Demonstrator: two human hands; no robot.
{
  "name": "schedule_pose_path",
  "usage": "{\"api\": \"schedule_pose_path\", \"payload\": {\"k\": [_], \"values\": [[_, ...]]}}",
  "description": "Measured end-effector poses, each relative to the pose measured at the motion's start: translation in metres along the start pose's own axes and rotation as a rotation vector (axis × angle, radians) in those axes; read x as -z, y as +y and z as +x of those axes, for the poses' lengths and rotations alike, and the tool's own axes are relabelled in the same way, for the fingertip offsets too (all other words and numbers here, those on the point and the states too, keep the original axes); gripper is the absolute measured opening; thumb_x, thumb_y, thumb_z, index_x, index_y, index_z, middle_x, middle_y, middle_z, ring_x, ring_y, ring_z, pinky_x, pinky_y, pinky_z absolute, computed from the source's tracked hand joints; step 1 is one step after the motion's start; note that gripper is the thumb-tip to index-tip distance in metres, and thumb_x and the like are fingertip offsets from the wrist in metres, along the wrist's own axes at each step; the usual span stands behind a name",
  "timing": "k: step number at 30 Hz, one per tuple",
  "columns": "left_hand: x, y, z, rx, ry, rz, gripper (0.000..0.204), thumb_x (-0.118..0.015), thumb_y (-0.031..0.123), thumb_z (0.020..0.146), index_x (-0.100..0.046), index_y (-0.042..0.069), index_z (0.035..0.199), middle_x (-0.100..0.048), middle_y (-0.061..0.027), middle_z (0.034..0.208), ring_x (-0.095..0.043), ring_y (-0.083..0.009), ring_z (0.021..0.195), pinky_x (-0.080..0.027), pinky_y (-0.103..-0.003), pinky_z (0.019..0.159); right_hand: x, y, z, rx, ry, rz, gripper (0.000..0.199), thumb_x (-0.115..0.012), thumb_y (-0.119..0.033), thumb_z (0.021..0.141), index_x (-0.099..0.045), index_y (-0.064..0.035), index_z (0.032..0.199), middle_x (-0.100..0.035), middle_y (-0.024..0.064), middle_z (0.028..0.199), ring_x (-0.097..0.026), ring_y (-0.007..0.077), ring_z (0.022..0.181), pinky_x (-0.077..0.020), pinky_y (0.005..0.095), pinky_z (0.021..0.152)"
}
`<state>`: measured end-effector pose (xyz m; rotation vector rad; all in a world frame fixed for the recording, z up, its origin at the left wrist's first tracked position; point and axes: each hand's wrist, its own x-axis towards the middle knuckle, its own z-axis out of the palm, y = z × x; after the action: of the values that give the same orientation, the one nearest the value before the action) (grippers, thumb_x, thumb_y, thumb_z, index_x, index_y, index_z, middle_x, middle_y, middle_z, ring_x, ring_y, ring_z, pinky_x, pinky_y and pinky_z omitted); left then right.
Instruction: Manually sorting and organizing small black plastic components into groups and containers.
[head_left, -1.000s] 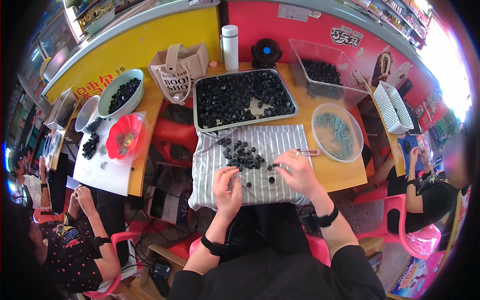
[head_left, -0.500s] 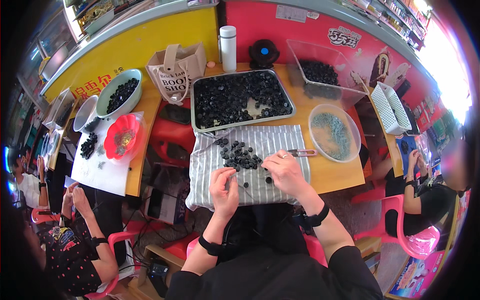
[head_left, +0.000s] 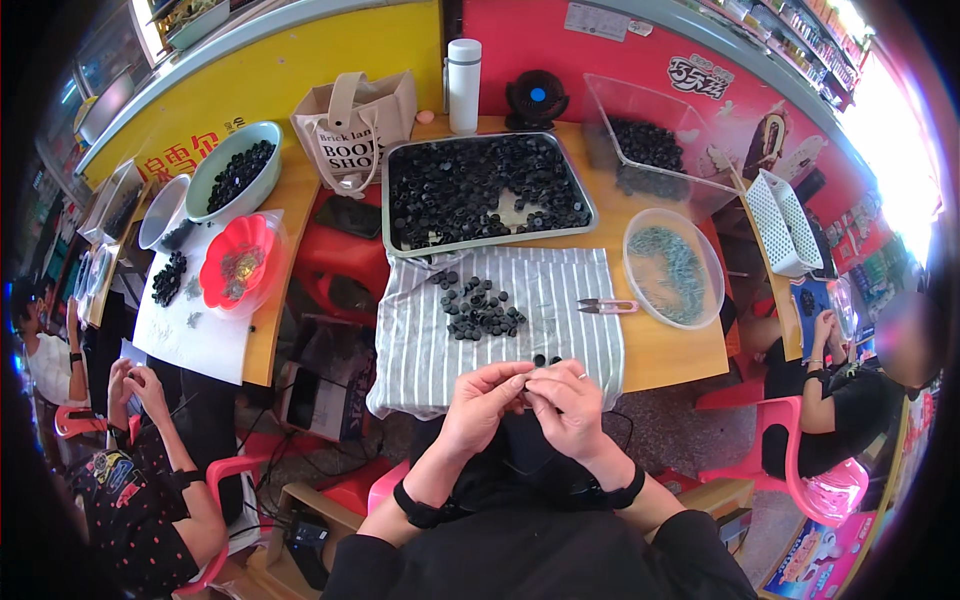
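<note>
My left hand [head_left: 483, 405] and my right hand [head_left: 568, 408] meet over the near edge of a grey-and-white striped cloth [head_left: 410, 350]. Their fingertips are pinched together around a small black round part, mostly hidden by the fingers. Just beyond the right fingers, a couple of similar black parts [head_left: 540, 360] lie on the cloth. Farther up sits a loose pile of small black round parts [head_left: 482, 312]. Thread snips [head_left: 607, 306] with pinkish handles rest on the cloth to the right of the pile.
Behind the cloth stands a metal tray [head_left: 490, 243] of black parts. A round tub [head_left: 715, 300] of bluish-grey bits is at right, a clear bin [head_left: 600, 120] behind it. A white bottle [head_left: 464, 85], small fan [head_left: 537, 97] and tote bag [head_left: 350, 125] line the back. People sit on both sides.
My hands have come together and drawn nearer to my body, off the middle of the cloth. The snips, earlier partly behind my right hand, now lie in full view.
</note>
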<state>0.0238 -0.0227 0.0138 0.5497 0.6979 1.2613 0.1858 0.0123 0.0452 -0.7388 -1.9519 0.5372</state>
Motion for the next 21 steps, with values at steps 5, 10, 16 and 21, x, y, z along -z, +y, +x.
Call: {"api": "schedule_pose_path", "payload": {"k": [5, 10, 16, 21], "values": [[0.016, -0.007, 0.001, 0.002, -0.006, -0.096, 0.026, -0.06, 0.005, 0.099, -0.065, -0.003, 0.123, -0.07, -0.0092, 0.104, -0.066, -0.0141, 0.088, -0.052, -0.026, 0.075, 0.0, -0.001, 0.006, 0.032, -0.016, -0.015, 0.021, -0.074, 0.006, 0.075, -0.069, -0.003, 0.093, -0.069, 0.0102, 0.093, -0.064, 0.0271, 0.081, -0.0508, 0.0359, 0.072], [0.01, -0.004, 0.003, -0.05, 0.024, -0.248, 0.024, -0.063, 0.001, 0.095, -0.066, -0.003, 0.119, -0.071, -0.0111, 0.104, -0.068, -0.017, 0.088, -0.054, -0.027, 0.078, -0.002, 0.024, 0.017, -0.079, -0.015, 0.021, 0.018, -0.072, 0.007, 0.076, -0.068, -0.0019, 0.091, -0.067, 0.0115, 0.089, -0.065, 0.0288, 0.08, -0.0514, 0.0366, 0.071], [0.015, -0.01, 0.01, -0.042, 0.038, -0.282, 0.022, -0.062, 0.002, 0.097, -0.066, -0.005, 0.117, -0.071, -0.013, 0.108, -0.067, -0.0187, 0.095, -0.053, -0.028, 0.084, -0.018, 0.018, 0.019, -0.034, -0.003, -0.075, 0.014, -0.069, 0.008, 0.078, -0.066, -0.0003, 0.089, -0.065, 0.0126, 0.085, -0.064, 0.0323, 0.08, -0.0521, 0.0385, 0.067], [0.013, -0.003, 0.01, 0.0, 0.057, -0.314, 0.022, -0.062, 0.002, 0.096, -0.067, -0.005, 0.117, -0.071, -0.0135, 0.109, -0.067, -0.0202, 0.097, -0.053, -0.03, 0.088, -0.004, 0.051, 0.024, -0.145, -0.063, -0.267, 0.013, -0.071, 0.002, 0.078, -0.067, -0.0014, 0.089, -0.063, 0.0131, 0.086, -0.063, 0.0337, 0.085, -0.051, 0.0399, 0.071]]}}
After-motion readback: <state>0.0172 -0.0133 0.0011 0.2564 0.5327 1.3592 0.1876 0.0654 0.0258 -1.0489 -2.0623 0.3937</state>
